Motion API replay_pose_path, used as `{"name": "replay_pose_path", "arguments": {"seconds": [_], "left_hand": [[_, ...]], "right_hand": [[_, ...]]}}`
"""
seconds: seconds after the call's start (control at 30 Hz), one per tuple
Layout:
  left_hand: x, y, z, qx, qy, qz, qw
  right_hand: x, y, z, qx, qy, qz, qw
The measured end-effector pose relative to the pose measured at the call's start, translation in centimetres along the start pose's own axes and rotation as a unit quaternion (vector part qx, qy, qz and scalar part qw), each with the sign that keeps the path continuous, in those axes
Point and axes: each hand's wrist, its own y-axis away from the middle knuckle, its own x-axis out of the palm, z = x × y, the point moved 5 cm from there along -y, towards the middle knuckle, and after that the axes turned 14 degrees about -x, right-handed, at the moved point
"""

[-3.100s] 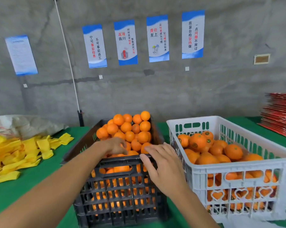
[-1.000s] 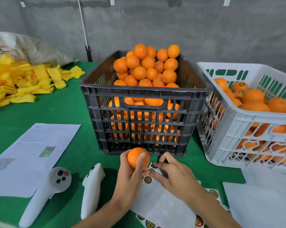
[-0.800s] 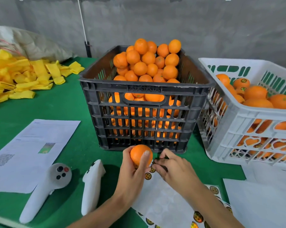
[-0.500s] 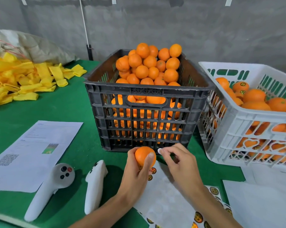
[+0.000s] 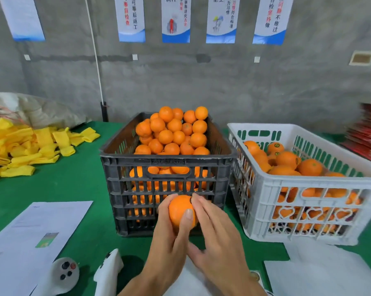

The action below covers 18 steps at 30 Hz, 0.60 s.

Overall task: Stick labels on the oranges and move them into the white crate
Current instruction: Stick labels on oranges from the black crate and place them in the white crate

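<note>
Two hands meet on one round, smooth-skinned orange point(image 5: 180, 210) in front of the black lattice crate point(image 5: 167, 189). My left hand point(image 5: 171, 238) grips it, thumb curled across its near face; my right hand point(image 5: 216, 233) lays straight fingers point(image 5: 198, 205) against its right side, where a dark sticker edge shows. Heaped oranges fill the black crate. Just beside it, the white crate point(image 5: 304, 201), slotted plastic with heart cut-outs, holds labelled oranges. On the green felt surface point(image 5: 69, 184) lie printed paper point(image 5: 41, 227), yellow foam sleeves point(image 5: 28, 146) and two white controllers point(image 5: 65, 274).
</note>
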Motion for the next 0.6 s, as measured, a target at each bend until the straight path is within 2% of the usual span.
{"name": "replay_pose_path", "arguments": {"seconds": [0.07,0.23,0.37,0.43,0.5,0.6], "left_hand": [[1.6,-1.2,-3.6,0.043,-0.039,-0.003,0.998],[7.2,-6.5,-12.5,0.150,-0.165,0.025,0.975],[10.4,-11.4,-17.7,0.238,-0.279,0.082,0.927],[9.8,-14.5,-19.0,0.265,-0.338,0.063,0.901],[7.5,-18.3,-19.0,0.251,-0.384,0.017,0.888],[2.7,-23.7,-16.4,0.132,-0.484,-0.017,0.865]], "right_hand": [[-2.6,-1.9,-1.2,-0.014,0.076,-0.065,0.995],[-8.6,-6.9,-6.8,0.039,0.182,-0.128,0.974],[-10.9,-8.2,-11.6,0.112,0.267,-0.072,0.954],[-10.6,-8.2,-13.5,0.155,0.303,-0.017,0.940],[-9.3,-8.3,-14.4,0.163,0.293,0.017,0.942],[-6.3,-9.1,-13.5,0.129,0.196,-0.013,0.972]]}}
